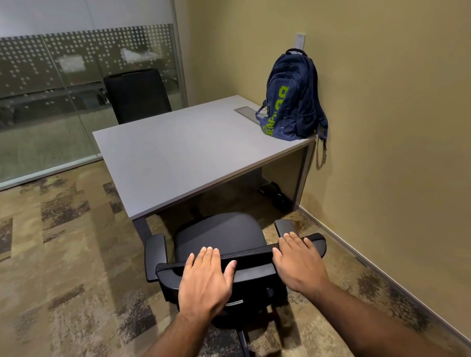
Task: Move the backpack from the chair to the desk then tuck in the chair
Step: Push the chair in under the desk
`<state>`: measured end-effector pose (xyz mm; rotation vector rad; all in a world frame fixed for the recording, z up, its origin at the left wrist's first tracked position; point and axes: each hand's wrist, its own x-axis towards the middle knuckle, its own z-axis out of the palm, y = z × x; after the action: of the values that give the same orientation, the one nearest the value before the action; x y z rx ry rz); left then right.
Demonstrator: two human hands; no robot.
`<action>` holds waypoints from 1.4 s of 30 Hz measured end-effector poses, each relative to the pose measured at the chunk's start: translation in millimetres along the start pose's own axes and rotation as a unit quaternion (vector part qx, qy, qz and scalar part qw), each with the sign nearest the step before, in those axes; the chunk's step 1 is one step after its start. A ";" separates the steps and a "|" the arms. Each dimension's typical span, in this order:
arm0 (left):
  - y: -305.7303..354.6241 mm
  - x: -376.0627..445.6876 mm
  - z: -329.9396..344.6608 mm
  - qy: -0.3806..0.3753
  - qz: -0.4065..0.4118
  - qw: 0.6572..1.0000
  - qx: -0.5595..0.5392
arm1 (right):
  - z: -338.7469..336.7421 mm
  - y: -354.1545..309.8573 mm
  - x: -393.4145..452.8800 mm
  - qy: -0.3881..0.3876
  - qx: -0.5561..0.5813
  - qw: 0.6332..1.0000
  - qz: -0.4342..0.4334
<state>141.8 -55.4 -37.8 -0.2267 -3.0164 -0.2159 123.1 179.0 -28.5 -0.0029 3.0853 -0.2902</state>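
Observation:
A navy backpack [292, 97] with green lettering stands upright on the grey desk [182, 152], at its right side, leaning against the wall. A black office chair [221, 234] faces the desk, its seat just outside the desk's front edge. My left hand [206, 282] lies flat on the top of the chair's backrest with fingers spread. My right hand [298, 260] rests the same way on the backrest's right end. Neither hand wraps around the backrest.
A second black chair [138, 95] stands behind the desk by the glass partition [22, 111]. The tan wall [398, 95] runs along the right. A cable box [275, 193] sits on the carpet under the desk. A metal cable hatch [244, 112] is set in the desk.

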 end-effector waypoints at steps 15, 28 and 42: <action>-41.8 -4.5 -7.8 0.014 0.040 0.999 0.002 | 0.1 -49.9 -32.7 -0.019 -0.076 0.996 0.047; -87.0 18.3 -17.6 -0.003 0.079 0.997 -0.003 | 13.0 -92.2 -32.3 0.035 -0.019 0.994 0.100; -73.7 54.3 -6.2 0.002 0.081 0.996 -0.024 | 8.5 -68.7 7.1 0.050 0.005 0.995 0.092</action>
<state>77.5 -120.8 -35.0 -0.4733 -2.9714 -0.2739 116.2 109.9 -24.3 0.3027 3.1530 -0.3065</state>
